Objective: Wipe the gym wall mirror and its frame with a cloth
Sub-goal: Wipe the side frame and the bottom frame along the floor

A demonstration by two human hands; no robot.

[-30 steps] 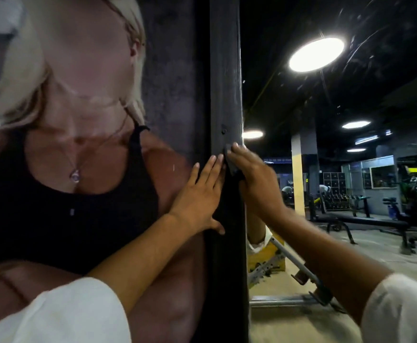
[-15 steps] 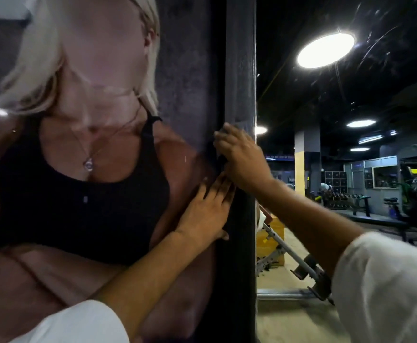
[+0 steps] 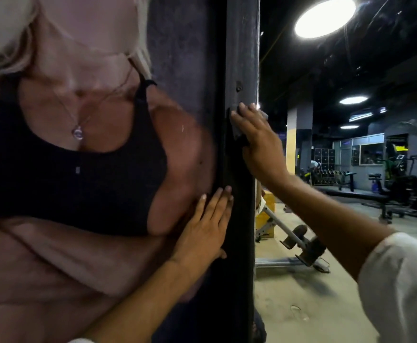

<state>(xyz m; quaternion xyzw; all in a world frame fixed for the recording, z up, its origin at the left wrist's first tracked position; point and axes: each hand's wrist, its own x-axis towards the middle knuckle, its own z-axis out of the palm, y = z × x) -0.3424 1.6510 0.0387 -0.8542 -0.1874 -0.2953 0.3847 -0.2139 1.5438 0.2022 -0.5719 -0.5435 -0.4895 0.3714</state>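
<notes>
A dark vertical mirror frame [image 3: 242, 58] runs down the middle of the head view. The mirror [image 3: 351, 78] fills the right side and reflects the gym. My right hand [image 3: 259, 142] presses a small dark grey cloth [image 3: 237, 129] flat against the frame, just below a screw. The cloth is mostly hidden under my fingers. My left hand [image 3: 202, 231] lies flat and open lower down, on the frame's left edge and the wall poster [image 3: 78, 144] beside it.
The large printed poster of a person covers the wall left of the frame. In the mirror I see round ceiling lights [image 3: 325, 18], a bench [image 3: 299, 233], a dumbbell rack [image 3: 331, 175] and machines [image 3: 405, 179] on a pale floor.
My right hand with the cloth has stayed high on the frame, shifting slightly. My left hand has slid lower down the frame's left edge. The camera has moved closer.
</notes>
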